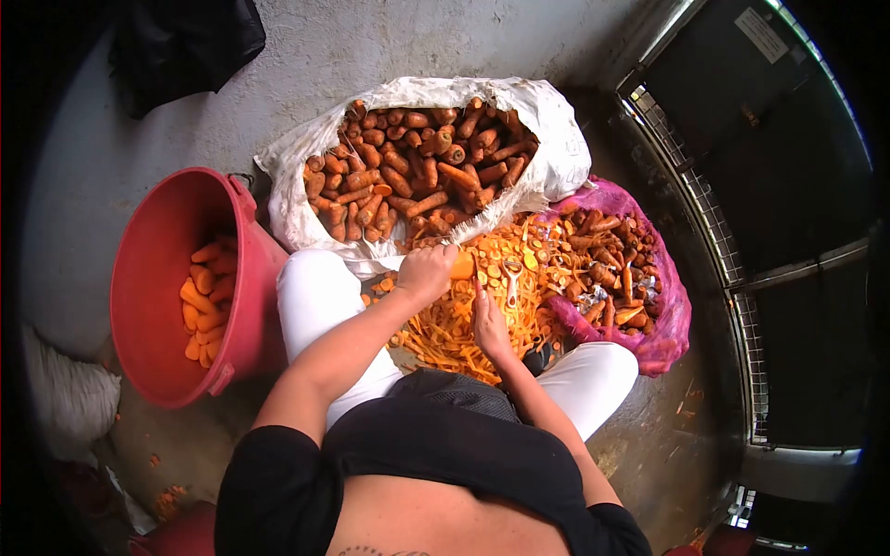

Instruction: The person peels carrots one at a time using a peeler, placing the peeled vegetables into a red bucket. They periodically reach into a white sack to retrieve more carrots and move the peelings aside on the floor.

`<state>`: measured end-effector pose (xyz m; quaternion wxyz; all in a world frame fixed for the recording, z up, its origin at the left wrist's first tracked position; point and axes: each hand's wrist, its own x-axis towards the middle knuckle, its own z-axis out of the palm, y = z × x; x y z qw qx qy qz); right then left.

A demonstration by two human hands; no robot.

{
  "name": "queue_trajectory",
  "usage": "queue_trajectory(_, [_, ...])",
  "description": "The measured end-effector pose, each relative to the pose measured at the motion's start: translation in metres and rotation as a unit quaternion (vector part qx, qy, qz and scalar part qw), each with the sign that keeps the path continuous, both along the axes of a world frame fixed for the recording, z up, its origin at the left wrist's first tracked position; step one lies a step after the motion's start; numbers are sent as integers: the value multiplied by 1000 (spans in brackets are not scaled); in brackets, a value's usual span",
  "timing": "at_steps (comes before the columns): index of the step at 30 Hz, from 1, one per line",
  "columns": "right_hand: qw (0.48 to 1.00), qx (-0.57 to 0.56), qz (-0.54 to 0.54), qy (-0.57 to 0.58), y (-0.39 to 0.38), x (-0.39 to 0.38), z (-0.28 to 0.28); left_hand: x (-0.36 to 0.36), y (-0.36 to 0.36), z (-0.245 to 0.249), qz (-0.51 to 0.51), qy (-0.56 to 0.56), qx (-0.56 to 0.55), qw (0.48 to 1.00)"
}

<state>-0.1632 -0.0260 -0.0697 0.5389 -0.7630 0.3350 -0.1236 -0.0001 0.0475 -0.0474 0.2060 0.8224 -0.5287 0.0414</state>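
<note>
My left hand (426,274) is closed around a peeled orange carrot (462,267) above a heap of peelings and slices (445,324). Something pale, perhaps a blade, shows at its left side. My right hand (489,322) is just right of the carrot's lower side, fingers pointing up and close together; what they hold, if anything, is hidden. A peeler with a pale handle (512,283) lies on the peelings beyond my right fingers. Behind the heap, an open white sack (561,139) holds many unpeeled carrots (426,167).
At the left a red bucket (264,269) contains peeled carrots (209,296). A pink mesh bag (675,306) with carrots and scraps stands at the right. A grey wall (371,42) rises behind, with a dark door (760,139) at the right.
</note>
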Motion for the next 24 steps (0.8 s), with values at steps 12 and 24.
queue_trajectory(12, [999, 20, 32, 20, -5, -1, -16, -3, 3, 7, 37, 150, 55, 986])
queue_trajectory(24, [994, -42, 58, 80, -2, -6, 3, 25, -1, 25, -18, 358, 220, 907])
